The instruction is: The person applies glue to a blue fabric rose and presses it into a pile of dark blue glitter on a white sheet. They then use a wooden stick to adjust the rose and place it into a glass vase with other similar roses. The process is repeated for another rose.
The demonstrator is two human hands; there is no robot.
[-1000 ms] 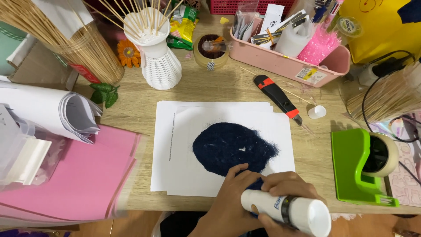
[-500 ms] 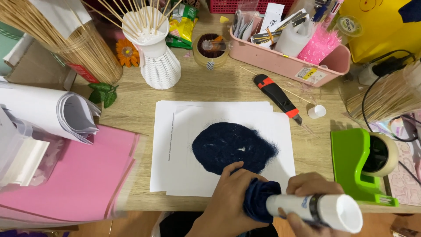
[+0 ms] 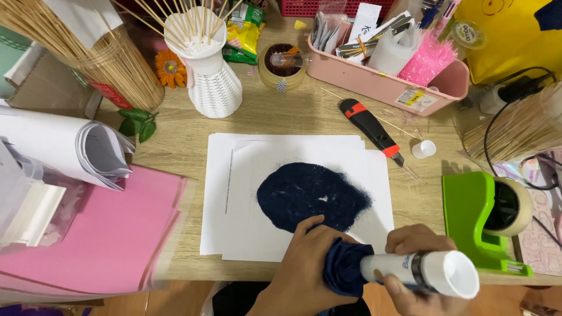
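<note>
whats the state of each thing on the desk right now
left hand: gripping the dark blue piece
right hand: holding the white bottle, lying sideways
dark blue glitter: piled on white paper
utility knife: lying flat
small white cap: loose on desk

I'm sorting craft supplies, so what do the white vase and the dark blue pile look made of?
The vase looks like matte white plastic, moulded in a woven pattern, though glazed ceramic is possible. The pile on the paper looks like loose glitter or fine powder: grainy, scattered edges, tiny sparkles.
</note>
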